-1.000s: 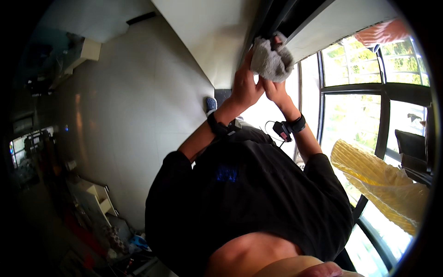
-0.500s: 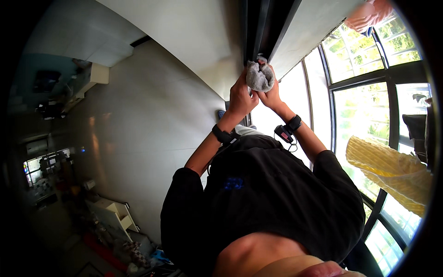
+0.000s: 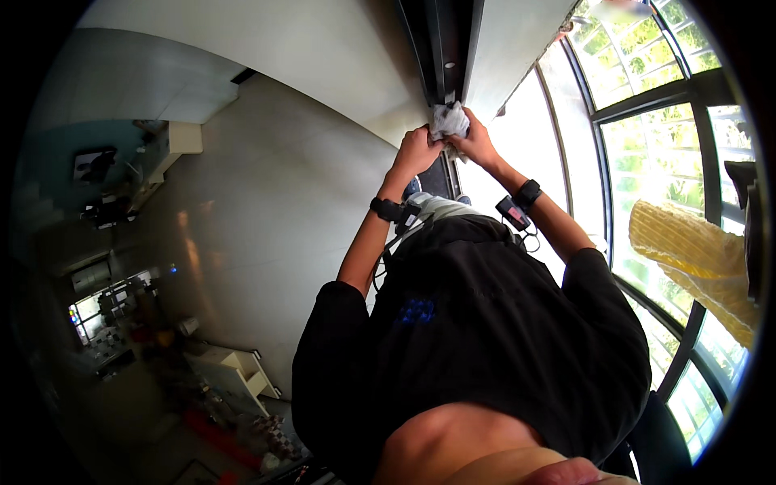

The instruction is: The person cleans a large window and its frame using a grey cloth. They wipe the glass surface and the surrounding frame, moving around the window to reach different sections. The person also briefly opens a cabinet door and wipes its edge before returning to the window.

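Note:
A crumpled grey-white cloth (image 3: 450, 121) is bunched at the near end of a dark grooved metal frame (image 3: 439, 52), between two pale panels. My left hand (image 3: 418, 151) pinches the cloth from its left side, with the fingers curled. From the other side, my right hand (image 3: 477, 144) holds it, thumb and fingers closed around the bunch. Both hands sit close together, and part of the fingers is hidden behind the cloth. Black bands with small devices and cables are on both wrists.
A pale panel (image 3: 323, 56) lies left of the frame and another pale panel (image 3: 517, 48) right of it. Dark-framed windows (image 3: 693, 153) stand on the right, with a yellow ribbed cloth (image 3: 687, 263) near them. A white open shelf unit (image 3: 234, 373) stands on the floor (image 3: 250, 194) at lower left.
The cloth has gone from a rounded grey bundle to a looser, whiter crumple, still in both hands. The view has shifted, and more of a dark strip shows below my hands.

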{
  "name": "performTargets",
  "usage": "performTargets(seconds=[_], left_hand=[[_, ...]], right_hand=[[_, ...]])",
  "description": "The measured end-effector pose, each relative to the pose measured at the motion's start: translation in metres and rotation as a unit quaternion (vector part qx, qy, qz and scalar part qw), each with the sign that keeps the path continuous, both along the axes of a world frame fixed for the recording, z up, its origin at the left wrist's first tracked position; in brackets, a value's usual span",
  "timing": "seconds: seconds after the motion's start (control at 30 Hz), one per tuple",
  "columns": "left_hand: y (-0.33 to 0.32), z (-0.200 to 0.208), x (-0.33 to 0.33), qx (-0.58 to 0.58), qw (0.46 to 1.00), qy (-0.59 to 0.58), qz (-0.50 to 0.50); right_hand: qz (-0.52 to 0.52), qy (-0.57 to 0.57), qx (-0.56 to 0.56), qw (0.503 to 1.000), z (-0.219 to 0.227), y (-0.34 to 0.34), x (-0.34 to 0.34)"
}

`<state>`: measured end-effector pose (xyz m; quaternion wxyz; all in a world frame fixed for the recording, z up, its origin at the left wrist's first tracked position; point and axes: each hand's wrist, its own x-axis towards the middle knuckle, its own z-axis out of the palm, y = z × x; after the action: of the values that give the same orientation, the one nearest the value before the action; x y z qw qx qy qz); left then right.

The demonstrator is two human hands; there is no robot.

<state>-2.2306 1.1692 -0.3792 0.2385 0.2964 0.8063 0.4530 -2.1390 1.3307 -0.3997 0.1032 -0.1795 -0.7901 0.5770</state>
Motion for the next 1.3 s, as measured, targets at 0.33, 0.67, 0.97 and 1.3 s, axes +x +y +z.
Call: performTargets(seconds=[0.33,0.67,0.97,1.3], left_hand=[[-0.035,0.097,0.018,0.114,0.946,0.280,0.117],[0.000,0.106,0.022,0.226,0.960,0.155,0.050],[0.003,-0.018,0.005,0.147,0.985,0.051,0.074],[-0.013,-0.087,0.017,-0.012,0.998,-0.044,0.042]], right_hand=[[-0.003,0.224,0.067,0.972,0.095,-0.044,0.016],[-0.007,0.278,-0.002,0.961,0.059,-0.057,-0.020],[-0.029,0.161,0.020,0.986,-0.053,-0.064,-0.013],[-0.105,0.002,-0.516,0.850,-0.135,-0.071,0.034]])
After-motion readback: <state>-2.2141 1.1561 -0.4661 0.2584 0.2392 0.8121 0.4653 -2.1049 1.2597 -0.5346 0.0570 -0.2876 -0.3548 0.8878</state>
